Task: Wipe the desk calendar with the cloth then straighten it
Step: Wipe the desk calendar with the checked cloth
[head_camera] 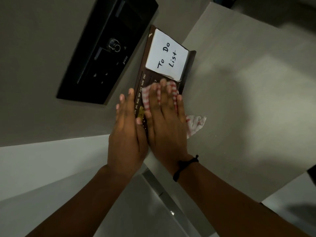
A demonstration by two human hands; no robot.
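Observation:
A dark brown desk calendar (142,77) with month names along one edge leans against the wall at the back of the desk. A white "To Do List" notepad (166,54) sits in its far half. My right hand (165,120) lies flat on a red-and-white checked cloth (196,123), pressing it against the calendar's near half; the cloth's loose end trails out to the right. My left hand (127,129) rests with straight fingers along the calendar's left edge, thumb on its face. The hands hide the calendar's near end.
A black panel (106,48) with sockets and switches is set in the wall just left of the calendar. The pale desk top (239,103) spreads to the right. A drawer front with a metal strip (153,185) lies below my wrists.

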